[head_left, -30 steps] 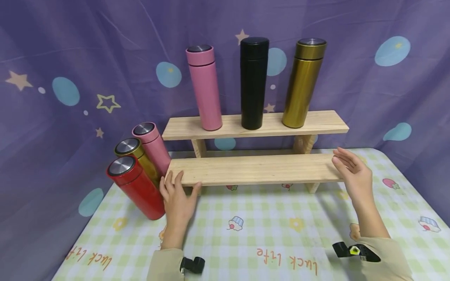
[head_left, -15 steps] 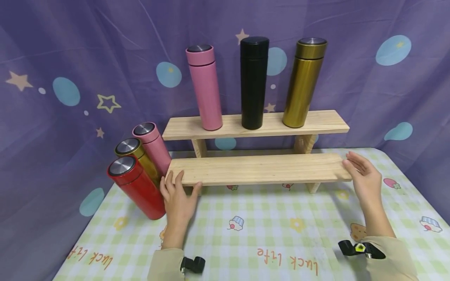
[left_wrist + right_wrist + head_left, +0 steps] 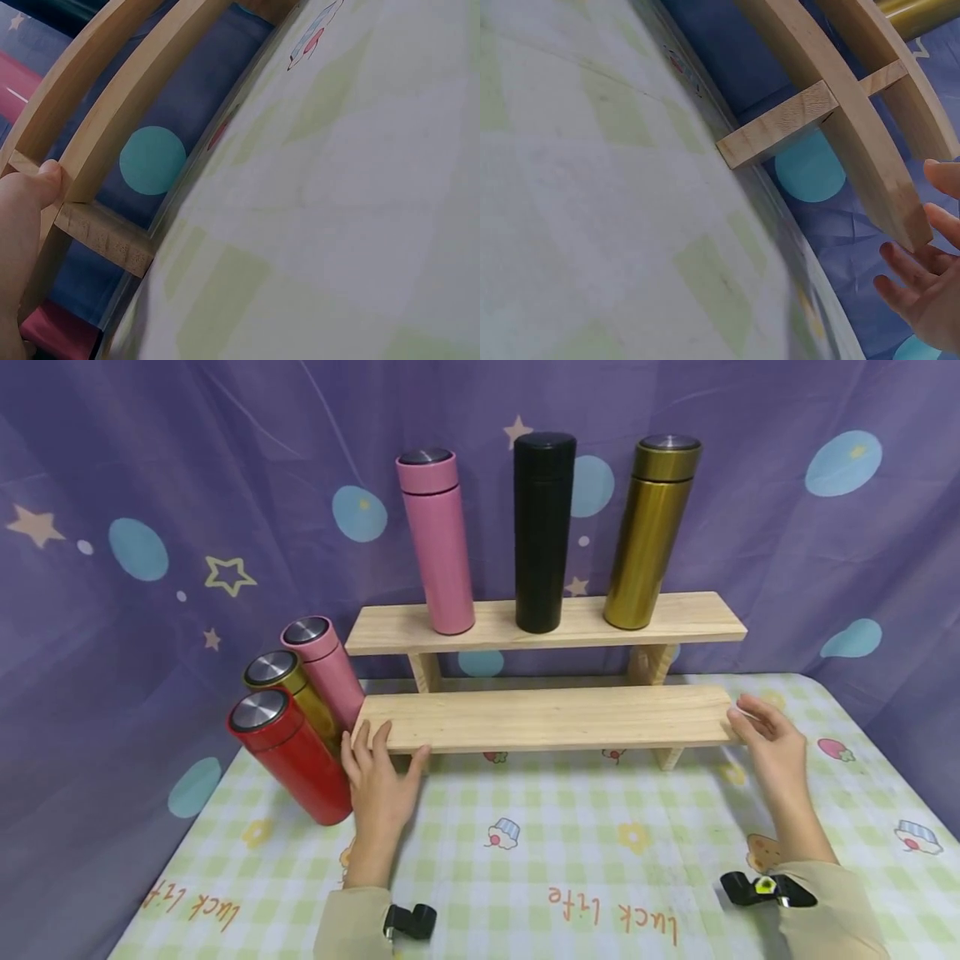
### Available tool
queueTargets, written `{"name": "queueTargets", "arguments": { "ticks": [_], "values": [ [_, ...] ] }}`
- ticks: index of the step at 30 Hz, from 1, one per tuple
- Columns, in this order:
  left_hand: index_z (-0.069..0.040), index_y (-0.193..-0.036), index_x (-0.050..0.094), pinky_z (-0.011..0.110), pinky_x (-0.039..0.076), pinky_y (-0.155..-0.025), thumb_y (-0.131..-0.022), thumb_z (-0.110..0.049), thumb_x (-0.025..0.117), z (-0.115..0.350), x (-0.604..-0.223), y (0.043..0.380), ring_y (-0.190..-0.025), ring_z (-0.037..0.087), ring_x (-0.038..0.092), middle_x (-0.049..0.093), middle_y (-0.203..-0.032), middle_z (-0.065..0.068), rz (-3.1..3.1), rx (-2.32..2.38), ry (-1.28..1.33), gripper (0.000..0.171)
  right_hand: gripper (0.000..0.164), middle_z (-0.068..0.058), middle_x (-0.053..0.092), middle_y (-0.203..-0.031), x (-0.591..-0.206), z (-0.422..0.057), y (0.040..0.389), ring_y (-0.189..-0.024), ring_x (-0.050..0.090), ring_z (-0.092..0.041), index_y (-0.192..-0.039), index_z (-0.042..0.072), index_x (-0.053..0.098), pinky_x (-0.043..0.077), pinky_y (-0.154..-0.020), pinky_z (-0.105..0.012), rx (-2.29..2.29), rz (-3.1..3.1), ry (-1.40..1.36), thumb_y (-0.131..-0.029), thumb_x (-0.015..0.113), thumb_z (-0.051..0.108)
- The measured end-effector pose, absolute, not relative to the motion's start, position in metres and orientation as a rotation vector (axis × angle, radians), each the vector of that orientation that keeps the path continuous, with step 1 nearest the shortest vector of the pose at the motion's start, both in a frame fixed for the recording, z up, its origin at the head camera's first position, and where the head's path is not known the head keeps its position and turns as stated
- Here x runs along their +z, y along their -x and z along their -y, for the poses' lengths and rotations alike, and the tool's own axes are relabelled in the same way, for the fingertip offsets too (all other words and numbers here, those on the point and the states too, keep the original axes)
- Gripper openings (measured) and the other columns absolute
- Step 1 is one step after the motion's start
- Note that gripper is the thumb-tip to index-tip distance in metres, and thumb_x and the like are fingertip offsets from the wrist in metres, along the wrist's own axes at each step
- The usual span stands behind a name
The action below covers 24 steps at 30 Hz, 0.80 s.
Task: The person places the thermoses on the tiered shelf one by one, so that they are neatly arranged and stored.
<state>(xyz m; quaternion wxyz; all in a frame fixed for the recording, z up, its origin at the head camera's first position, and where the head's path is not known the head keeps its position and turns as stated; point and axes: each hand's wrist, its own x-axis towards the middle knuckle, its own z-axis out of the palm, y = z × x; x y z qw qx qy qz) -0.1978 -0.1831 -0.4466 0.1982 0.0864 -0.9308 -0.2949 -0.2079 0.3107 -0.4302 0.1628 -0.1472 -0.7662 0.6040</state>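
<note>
A two-tier wooden shelf stands on the table in the head view. My left hand rests at the left front corner of its lower board, fingers spread over the top. In the left wrist view the thumb lies against the board's front edge. My right hand is at the right end of the same board, fingers loosely bent; in the right wrist view those fingers sit around the board's end. On the upper board stand a pink thermos, a black thermos and a gold thermos.
Left of the shelf, close to my left hand, a red thermos, another gold thermos and another pink thermos stand in a cluster. A checked cloth covers the table. Behind hangs a purple curtain.
My right hand has moved outward to the right, off the top of the lower board to its end, then slightly back inward. My left hand and the thermoses stay in place.
</note>
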Motion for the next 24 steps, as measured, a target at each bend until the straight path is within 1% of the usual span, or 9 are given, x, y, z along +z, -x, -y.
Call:
{"name": "queueTargets", "arguments": {
  "ticks": [4, 6, 8, 10, 13, 15, 19, 21, 24],
  "values": [
    [-0.014, -0.149, 0.039, 0.068, 0.039, -0.097, -0.09, -0.059, 0.063, 0.183, -0.446, 0.198, -0.15, 0.032, -0.006, 0.017, -0.161, 0.012, 2.593, -0.815, -0.228, 0.078, 0.058, 0.009, 0.056, -0.132, -0.434, -0.31, 0.21, -0.109, 0.051, 0.002, -0.144, 0.015, 0.053, 0.04, -0.08, -0.004, 1.702, 2.233, 0.441, -0.094, 0.066, 0.041],
    [-0.014, -0.149, 0.039, 0.068, 0.039, -0.097, -0.09, -0.059, 0.063, 0.183, -0.445, 0.198, -0.15, 0.032, -0.006, 0.017, -0.161, 0.012, 2.593, -0.819, -0.226, 0.078, 0.062, 0.003, 0.054, -0.14, -0.436, -0.309, 0.21, -0.116, 0.05, -0.004, -0.146, 0.015, 0.05, 0.04, -0.081, -0.005, 1.687, 2.269, 0.462, -0.094, 0.065, 0.044],
    [-0.014, -0.149, 0.039, 0.068, 0.038, -0.098, -0.09, -0.059, 0.063, 0.183, -0.445, 0.197, -0.15, 0.033, -0.006, 0.017, -0.161, 0.012, 2.598, -0.823, -0.227, 0.079, 0.065, -0.003, 0.047, -0.148, -0.437, -0.309, 0.21, -0.126, 0.047, -0.012, -0.148, 0.017, 0.047, 0.04, -0.086, -0.007, 1.666, 2.315, 0.491, -0.093, 0.063, 0.049],
    [-0.014, -0.149, 0.039, 0.068, 0.036, -0.1, -0.089, -0.059, 0.063, 0.182, -0.444, 0.197, -0.15, 0.033, -0.005, 0.017, -0.161, 0.013, 2.599, -0.823, -0.229, 0.079, 0.067, -0.008, 0.04, -0.155, -0.439, -0.308, 0.21, -0.136, 0.04, -0.02, -0.15, 0.02, 0.045, 0.038, -0.096, -0.012, 1.674, 2.334, 0.511, -0.093, 0.061, 0.053],
    [-0.014, -0.149, 0.039, 0.068, 0.032, -0.103, -0.089, -0.059, 0.063, 0.183, -0.443, 0.196, -0.15, 0.034, -0.004, 0.018, -0.161, 0.013, 2.593, -0.818, -0.231, 0.078, 0.068, -0.008, 0.035, -0.157, -0.441, -0.307, 0.21, -0.141, 0.035, -0.023, -0.15, 0.024, 0.044, 0.037, -0.101, -0.016, 1.708, 2.329, 0.53, -0.092, 0.061, 0.054],
    [-0.014, -0.149, 0.039, 0.069, 0.029, -0.104, -0.089, -0.059, 0.063, 0.183, -0.442, 0.196, -0.15, 0.034, -0.004, 0.018, -0.161, 0.013, 2.589, -0.814, -0.235, 0.078, 0.066, -0.008, 0.034, -0.158, -0.443, -0.306, 0.211, -0.138, 0.04, -0.018, -0.149, 0.024, 0.045, 0.039, -0.098, -0.013, 1.774, 2.278, 0.527, -0.092, 0.064, 0.052],
    [-0.014, -0.147, 0.043, 0.067, 0.023, -0.108, -0.09, -0.055, 0.064, 0.182, -0.441, 0.195, -0.15, 0.033, -0.001, 0.021, -0.159, 0.014, 2.573, -0.798, -0.236, 0.074, 0.062, -0.005, 0.041, -0.154, -0.447, -0.305, 0.212, -0.114, 0.055, -0.003, -0.145, 0.022, 0.051, 0.044, -0.081, -0.005, 1.933, 2.107, 0.525, -0.09, 0.071, 0.041],
    [-0.014, -0.146, 0.044, 0.066, 0.022, -0.109, -0.09, -0.054, 0.065, 0.18, -0.44, 0.195, -0.15, 0.033, 0.001, 0.023, -0.159, 0.014, 2.567, -0.786, -0.228, 0.072, 0.06, -0.004, 0.045, -0.152, -0.447, -0.305, 0.213, -0.102, 0.056, 0.001, -0.143, 0.021, 0.054, 0.045, -0.078, -0.005, 1.994, 2.021, 0.534, -0.089, 0.074, 0.037],
    [-0.014, -0.145, 0.046, 0.067, 0.022, -0.108, -0.09, -0.053, 0.065, 0.177, -0.438, 0.194, -0.149, 0.033, 0.004, 0.025, -0.158, 0.014, 2.566, -0.767, -0.223, 0.07, 0.058, -0.006, 0.043, -0.152, -0.447, -0.304, 0.214, -0.098, 0.057, 0.003, -0.142, 0.02, 0.055, 0.046, -0.077, -0.005, 2.012, 1.977, 0.545, -0.089, 0.074, 0.035]
  ]
}}
